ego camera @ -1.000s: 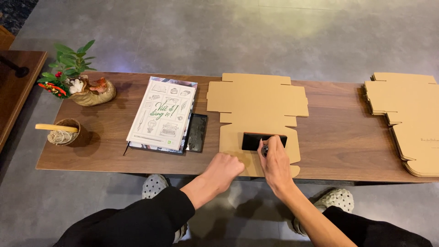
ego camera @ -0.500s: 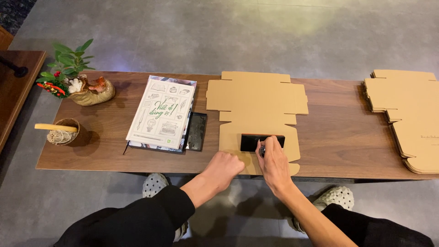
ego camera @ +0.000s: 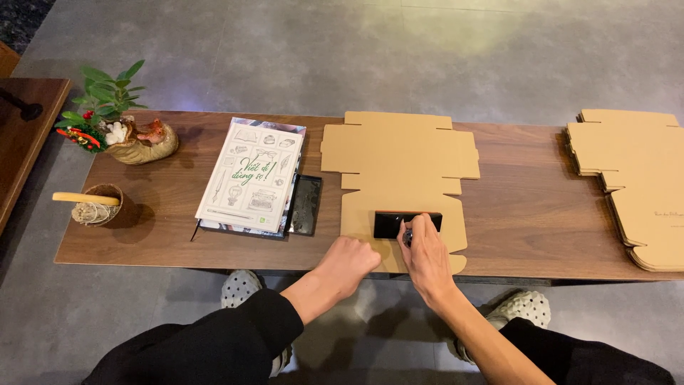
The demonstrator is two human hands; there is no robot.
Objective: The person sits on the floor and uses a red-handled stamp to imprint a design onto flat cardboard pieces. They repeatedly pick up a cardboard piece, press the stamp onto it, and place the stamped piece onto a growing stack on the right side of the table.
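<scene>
Grey concrete floor fills the frame around a long wooden desk that runs across the middle. At centre lies a flat, unfolded cardboard box blank. On its near panel, lower centre of the frame, sits a small black rectangular object. The right hand rests on that object's right end, fingers curled narrowly over it and pinching something small and dark; what exactly it pinches is too small to tell. The left hand is closed in a loose fist on the desk's near edge, just left of the blank, holding nothing visible.

Left of the blank lies a white illustrated book over a dark flat tray. At far left stand a small potted plant and a round wooden cup. A stack of more cardboard blanks sits at the right edge.

Risk, as a judgement: the black object sits near the desk's front edge, so a push from the right hand could slide it, or the loose blank beneath, off toward the floor.
</scene>
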